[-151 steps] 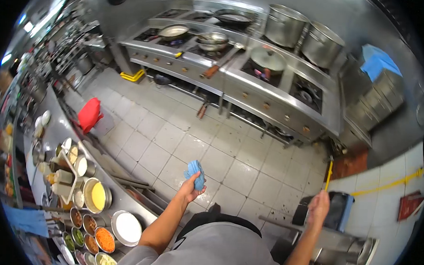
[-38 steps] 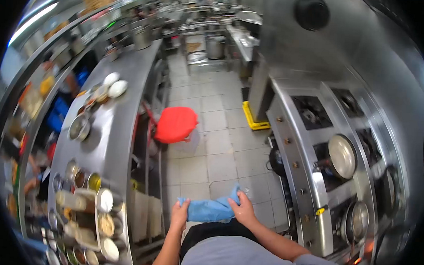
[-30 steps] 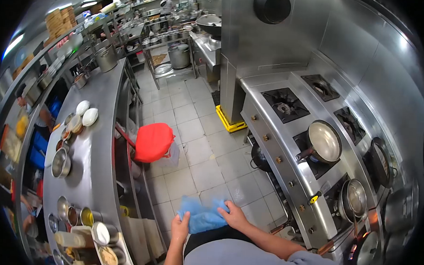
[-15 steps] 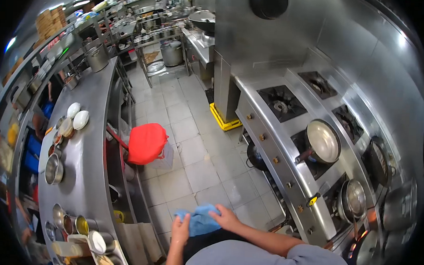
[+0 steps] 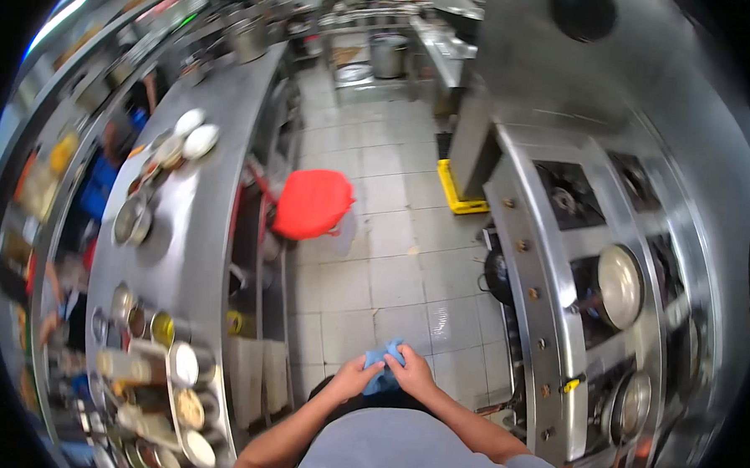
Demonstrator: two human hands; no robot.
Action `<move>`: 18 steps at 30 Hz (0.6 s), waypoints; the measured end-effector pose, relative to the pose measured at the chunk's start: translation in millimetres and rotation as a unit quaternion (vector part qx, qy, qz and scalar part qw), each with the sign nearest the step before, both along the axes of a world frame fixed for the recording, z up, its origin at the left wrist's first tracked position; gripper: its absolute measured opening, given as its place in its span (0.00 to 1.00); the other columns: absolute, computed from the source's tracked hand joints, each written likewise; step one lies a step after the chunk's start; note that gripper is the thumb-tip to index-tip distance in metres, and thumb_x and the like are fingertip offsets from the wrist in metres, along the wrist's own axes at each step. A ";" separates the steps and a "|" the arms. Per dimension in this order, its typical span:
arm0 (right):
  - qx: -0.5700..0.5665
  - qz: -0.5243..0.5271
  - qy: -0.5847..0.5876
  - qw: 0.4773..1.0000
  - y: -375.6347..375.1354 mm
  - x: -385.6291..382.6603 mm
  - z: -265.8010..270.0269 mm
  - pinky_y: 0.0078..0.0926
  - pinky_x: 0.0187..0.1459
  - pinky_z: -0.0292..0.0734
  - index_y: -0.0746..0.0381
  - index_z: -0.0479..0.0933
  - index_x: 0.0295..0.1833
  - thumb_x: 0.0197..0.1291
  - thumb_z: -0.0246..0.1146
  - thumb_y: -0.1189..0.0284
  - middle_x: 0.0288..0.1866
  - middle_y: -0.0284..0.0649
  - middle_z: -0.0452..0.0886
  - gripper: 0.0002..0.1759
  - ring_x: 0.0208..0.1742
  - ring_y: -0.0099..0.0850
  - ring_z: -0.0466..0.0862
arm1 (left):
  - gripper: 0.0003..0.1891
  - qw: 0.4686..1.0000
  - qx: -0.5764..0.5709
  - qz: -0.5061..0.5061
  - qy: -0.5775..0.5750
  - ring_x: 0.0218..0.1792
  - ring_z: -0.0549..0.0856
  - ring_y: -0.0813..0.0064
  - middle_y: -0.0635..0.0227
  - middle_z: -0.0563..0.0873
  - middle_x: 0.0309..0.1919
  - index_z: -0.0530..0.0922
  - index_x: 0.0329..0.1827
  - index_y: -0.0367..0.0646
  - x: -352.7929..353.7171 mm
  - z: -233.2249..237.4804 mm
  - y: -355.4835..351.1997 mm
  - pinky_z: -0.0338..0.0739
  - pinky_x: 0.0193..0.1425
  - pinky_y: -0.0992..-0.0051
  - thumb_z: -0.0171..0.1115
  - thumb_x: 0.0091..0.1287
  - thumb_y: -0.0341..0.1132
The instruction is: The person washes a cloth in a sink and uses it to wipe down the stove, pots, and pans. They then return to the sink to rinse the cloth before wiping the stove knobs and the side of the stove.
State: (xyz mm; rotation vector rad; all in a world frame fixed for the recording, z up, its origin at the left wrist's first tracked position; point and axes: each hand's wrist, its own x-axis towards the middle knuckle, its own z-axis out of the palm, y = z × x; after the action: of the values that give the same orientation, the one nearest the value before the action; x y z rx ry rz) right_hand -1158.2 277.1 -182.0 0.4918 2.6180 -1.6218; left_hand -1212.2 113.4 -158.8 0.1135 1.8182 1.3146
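Observation:
A blue cloth [image 5: 383, 380] is bunched up between my two hands, low in front of my body. My left hand [image 5: 357, 375] grips its left side, fingers closed. On the other side my right hand [image 5: 412, 374] is closed on the same cloth, with part of it sticking up between the hands. Both hands are close together over the tiled floor, touching neither the counter nor the stove. Some fingers are hidden in the cloth's folds.
To the left runs a steel counter [image 5: 198, 251] with white bowls [image 5: 200, 141], a metal bowl [image 5: 133, 222] and several containers. A red-covered bin [image 5: 313, 204] stands beside it. On the right is a stove holding a pan [image 5: 619, 286]; a yellow-based pillar [image 5: 460, 192] stands ahead.
My hands have come closer together, and the spread cloth is now bunched between them. My view has turned to the left, so the counter and stove appear shifted right.

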 end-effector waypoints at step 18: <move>-0.170 -0.161 0.087 0.968 39.2 -17.9 23.1 0.16 0.35 0.67 0.60 0.71 0.41 0.64 0.56 0.72 0.33 0.29 0.73 0.04 0.34 0.17 0.70 | 0.23 0.975 0.218 -0.042 -0.016 0.47 0.75 0.80 0.69 0.79 0.47 0.71 0.59 0.39 -23.2 28.3 71.1 0.71 0.53 0.77 0.50 0.71 0.48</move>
State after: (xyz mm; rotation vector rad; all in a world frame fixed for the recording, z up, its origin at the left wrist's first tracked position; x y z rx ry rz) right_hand -1176.1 316.3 -158.9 0.8175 2.3833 -2.2535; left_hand -1235.4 184.5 -130.5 0.3988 1.4563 1.6250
